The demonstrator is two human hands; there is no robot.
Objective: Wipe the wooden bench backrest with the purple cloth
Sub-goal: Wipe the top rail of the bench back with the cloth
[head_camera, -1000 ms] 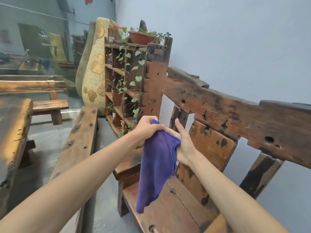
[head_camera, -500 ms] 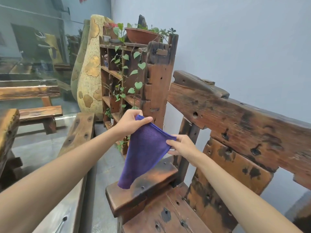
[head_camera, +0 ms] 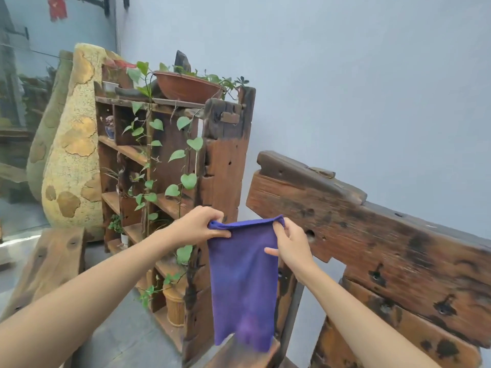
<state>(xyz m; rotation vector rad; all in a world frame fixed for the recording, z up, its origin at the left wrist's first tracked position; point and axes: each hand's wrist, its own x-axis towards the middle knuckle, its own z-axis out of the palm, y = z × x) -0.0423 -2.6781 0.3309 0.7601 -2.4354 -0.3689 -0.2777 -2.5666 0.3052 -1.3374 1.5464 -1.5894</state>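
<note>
The fingers (head_camera: 212,221) of the left hand (head_camera: 198,225) are pinching one top corner of the purple cloth (head_camera: 243,282), thumb underneath and the rest curled over the hem. The fingers (head_camera: 277,229) of the right hand (head_camera: 292,244) are pinching the other top corner, with the thumb pressing against the cloth's edge a little lower down. Between the two grips the top hem is running nearly straight, and the rest is hanging down flat in front of the person, its lower edge blurring just above the dark wood at the bottom of the view.

The cloth is looking soft, light and limp: it is draping under its own weight with no stiffness, so it will likely fold or bunch wherever it is not being held. For wiping, a pad gathered in one palm would probably serve better than this two-corner hold. It does not look slippery or fragile.

The cloth is not touching the bench backrest (head_camera: 372,235), which is standing just beside the right hand, its thick top plank rough, dark-stained and pitted with holes. Such a surface may snag the fibres. To the left, a wooden shelf (head_camera: 220,166) with a trailing plant (head_camera: 186,158) is standing close behind the cloth.
</note>
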